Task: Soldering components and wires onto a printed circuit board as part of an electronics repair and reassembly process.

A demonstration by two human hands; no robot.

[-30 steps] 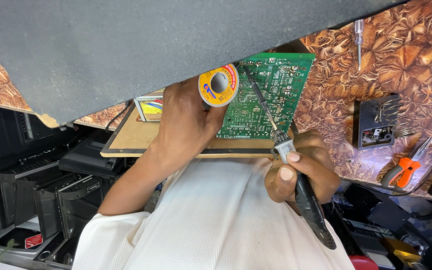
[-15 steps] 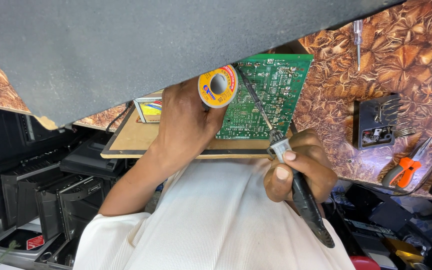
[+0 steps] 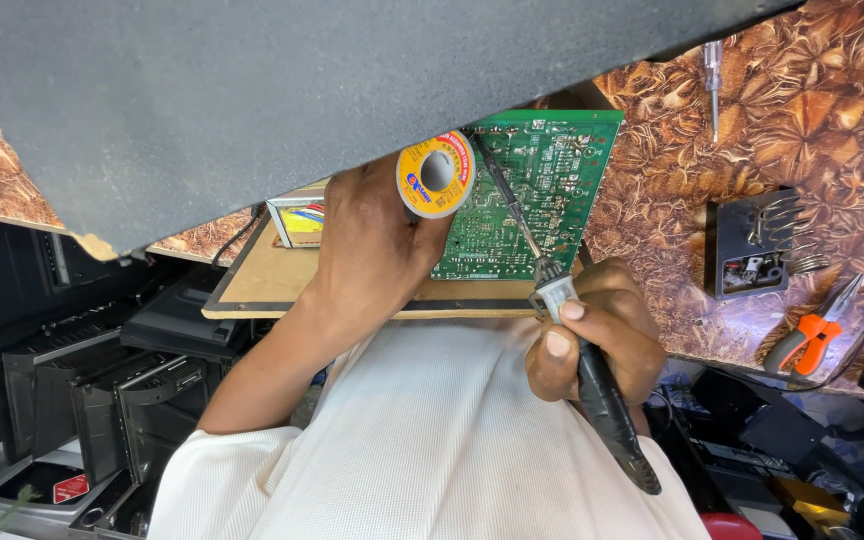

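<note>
Head view: green circuit board (image 3: pixel 542 190) flat on bench (image 3: pixel 772 130). Right hand (image 3: pixel 592 335), fingers closed around soldering iron (image 3: pixel 572 330), tip angled onto board. Left hand (image 3: pixel 372 240) grips solder spool (image 3: pixel 435 174) at board's edge, feeding close.

Bright, even light, sharp focus throughout, soft shadows below the bench, and no glare or blur.
</note>
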